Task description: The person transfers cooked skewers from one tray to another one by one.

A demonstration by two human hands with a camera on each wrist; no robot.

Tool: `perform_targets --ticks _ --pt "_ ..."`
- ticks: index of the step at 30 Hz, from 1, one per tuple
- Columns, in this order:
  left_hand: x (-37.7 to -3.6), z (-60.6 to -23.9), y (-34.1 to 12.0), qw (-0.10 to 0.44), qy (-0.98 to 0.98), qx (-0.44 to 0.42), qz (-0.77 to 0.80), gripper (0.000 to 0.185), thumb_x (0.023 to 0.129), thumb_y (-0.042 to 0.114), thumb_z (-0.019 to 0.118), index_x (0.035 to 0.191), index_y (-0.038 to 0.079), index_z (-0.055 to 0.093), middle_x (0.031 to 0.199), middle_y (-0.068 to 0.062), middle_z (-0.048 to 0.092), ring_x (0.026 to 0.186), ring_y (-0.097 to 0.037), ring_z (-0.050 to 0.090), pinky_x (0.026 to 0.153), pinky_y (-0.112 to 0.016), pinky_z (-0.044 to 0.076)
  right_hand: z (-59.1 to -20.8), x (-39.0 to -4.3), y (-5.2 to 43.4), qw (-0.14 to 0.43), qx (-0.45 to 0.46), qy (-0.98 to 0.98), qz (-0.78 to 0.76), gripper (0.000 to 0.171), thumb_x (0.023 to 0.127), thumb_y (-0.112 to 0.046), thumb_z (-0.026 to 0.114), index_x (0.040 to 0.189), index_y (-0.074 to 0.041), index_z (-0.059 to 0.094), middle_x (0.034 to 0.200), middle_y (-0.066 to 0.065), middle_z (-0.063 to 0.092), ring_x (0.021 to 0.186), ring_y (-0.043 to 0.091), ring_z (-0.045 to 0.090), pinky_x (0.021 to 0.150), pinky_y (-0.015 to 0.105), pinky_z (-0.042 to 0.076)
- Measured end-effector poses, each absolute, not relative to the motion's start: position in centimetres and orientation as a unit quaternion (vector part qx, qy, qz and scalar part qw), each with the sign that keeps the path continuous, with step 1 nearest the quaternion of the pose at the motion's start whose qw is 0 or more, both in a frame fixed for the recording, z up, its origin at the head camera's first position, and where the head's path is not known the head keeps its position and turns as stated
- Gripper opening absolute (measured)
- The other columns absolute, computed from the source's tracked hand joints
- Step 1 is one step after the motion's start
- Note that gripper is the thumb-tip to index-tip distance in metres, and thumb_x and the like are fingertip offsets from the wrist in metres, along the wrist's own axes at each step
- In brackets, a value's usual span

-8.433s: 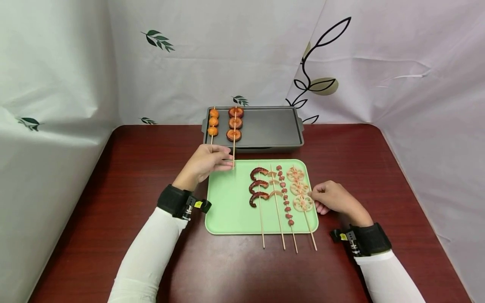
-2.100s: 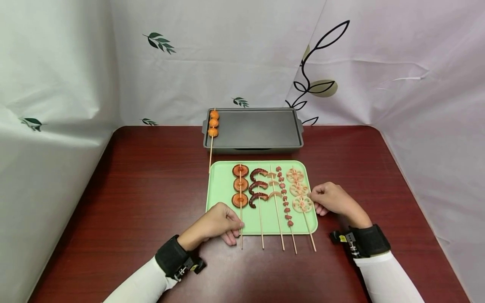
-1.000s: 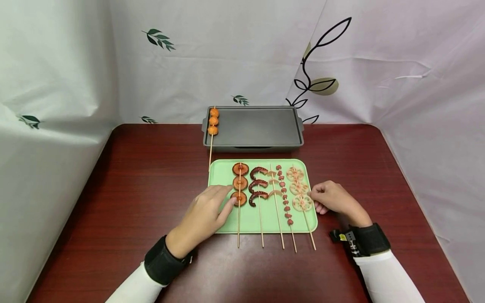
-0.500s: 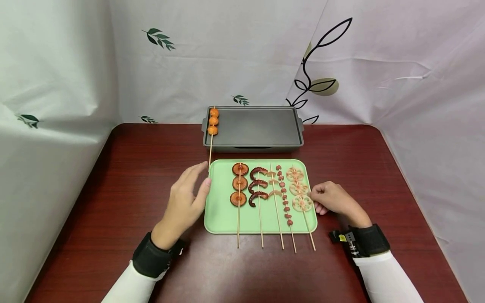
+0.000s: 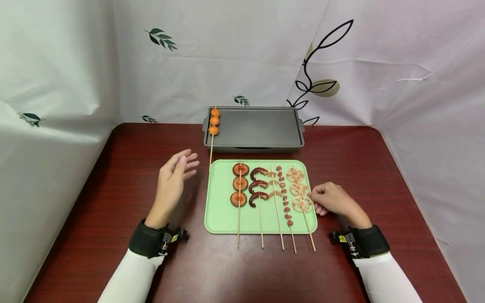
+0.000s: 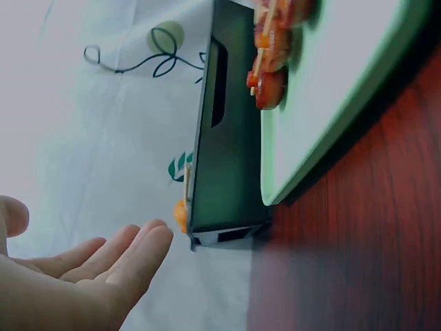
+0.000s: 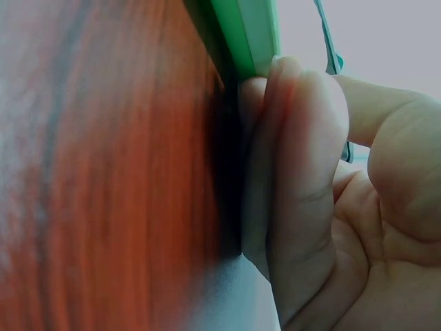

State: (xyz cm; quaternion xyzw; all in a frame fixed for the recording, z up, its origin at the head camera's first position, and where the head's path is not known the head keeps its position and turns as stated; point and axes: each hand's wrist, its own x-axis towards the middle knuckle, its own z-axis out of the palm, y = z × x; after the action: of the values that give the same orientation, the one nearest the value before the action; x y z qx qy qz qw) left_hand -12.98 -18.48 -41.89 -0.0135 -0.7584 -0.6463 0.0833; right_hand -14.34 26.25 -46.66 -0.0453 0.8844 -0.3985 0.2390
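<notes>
My left hand (image 5: 172, 181) is raised left of the green tray (image 5: 221, 212), fingers spread and holding nothing; in the left wrist view its fingers (image 6: 141, 258) point towards the grey pan. At the tray's right rim, my right hand (image 5: 331, 198) pinches the edge between thumb and curled fingers. A skewer of mushroom slices (image 5: 238, 184) lies leftmost on the tray. Right of it lie skewers of octopus tentacles (image 5: 259, 184), thin pale pink slices (image 5: 274, 194), small red pieces (image 5: 285, 197) and lotus root slices (image 5: 302, 204). Their stick ends overhang the front rim.
Behind the tray stands a grey grill pan (image 5: 261, 126). A skewer of orange balls (image 5: 214, 121) lies along its left side, its stick reaching over the front edge towards the tray's corner. White patterned cloth (image 5: 242, 50) encloses the dark red table (image 5: 151, 143).
The mushroom skewer has moved from the grill pan to the tray's left part. My left hand has let go of it and drawn back leftward past the orange-ball skewer. The right hand stays put.
</notes>
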Motion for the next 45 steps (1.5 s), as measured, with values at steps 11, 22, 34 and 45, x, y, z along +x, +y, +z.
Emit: perform_targets --ticks 11,22,34,45 --pt "-16.6 -42.9 -18.5 -0.043 -0.682 0.064 -0.728 0.053 0.113 0.034 0.040 0.150 -0.003 0.046 0.146 -0.030 0.054 0.118 -0.027 0.069 0.095 -0.033 0.062 -46.9 -14.3 26.3 0.236 -0.042 0.885 -0.399 0.035 0.102 -0.019 0.063 0.070 -0.004 0.062 0.063 0.004 0.064 0.056 0.016 0.066 0.052 0.032 0.061" --pt "-18.9 -43.8 -18.0 -0.122 -0.612 0.075 -0.778 0.047 0.112 0.022 0.045 0.146 -0.011 0.048 0.138 -0.030 0.061 0.103 -0.020 0.076 0.092 -0.030 0.062 -46.9 -14.3 26.3 0.239 -0.040 0.882 -0.403 0.035 0.102 -0.018 0.063 0.070 -0.004 0.061 0.063 0.004 0.065 0.056 0.016 0.066 0.052 0.032 0.061" --pt "-19.9 -44.0 -17.7 -0.133 -0.646 0.067 -0.749 0.039 0.107 0.007 0.056 0.138 -0.016 0.055 0.091 -0.001 0.077 0.086 -0.012 0.076 0.084 -0.025 0.064 -46.8 -14.4 26.2 0.237 -0.048 0.884 -0.401 0.034 0.102 -0.020 0.063 0.072 -0.004 0.064 0.063 0.004 0.064 0.056 0.016 0.066 0.052 0.031 0.061" --pt "-20.7 -43.7 -17.4 -0.147 -0.661 0.082 -0.732 0.040 0.101 0.004 0.065 0.133 -0.019 0.057 0.081 -0.002 0.076 0.071 -0.010 0.074 0.066 -0.019 0.062 -46.8 -14.5 26.3 0.239 -0.047 0.884 -0.399 0.034 0.102 -0.019 0.062 0.072 -0.004 0.064 0.063 0.004 0.064 0.056 0.016 0.065 0.052 0.031 0.061"
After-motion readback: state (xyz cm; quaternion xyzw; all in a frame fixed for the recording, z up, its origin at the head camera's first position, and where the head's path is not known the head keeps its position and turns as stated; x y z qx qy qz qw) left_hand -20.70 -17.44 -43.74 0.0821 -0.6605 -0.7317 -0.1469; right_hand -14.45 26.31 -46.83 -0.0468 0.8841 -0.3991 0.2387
